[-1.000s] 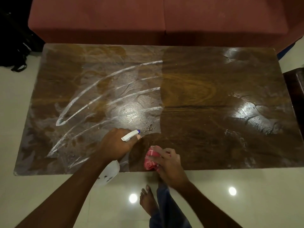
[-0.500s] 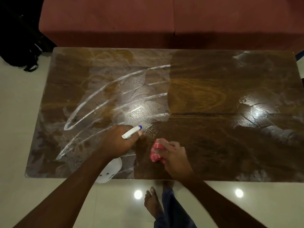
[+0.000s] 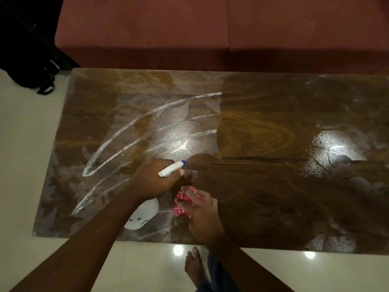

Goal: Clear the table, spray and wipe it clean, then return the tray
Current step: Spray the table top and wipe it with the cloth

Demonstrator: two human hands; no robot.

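Since a second ago both hands have moved farther in over the table, the left hand carrying the spray bottle from the near edge toward the middle while the white streaks on the left half look unchanged. The tabletop is dark glossy wood grain, smeared and streaked on the left, browner in the centre, with bright glare patches. The left hand is wrapped around the white bottle, its blue-tipped nozzle pointing right, and the right hand just beside it presses a bunched red cloth under curled fingers near the table's near edge.
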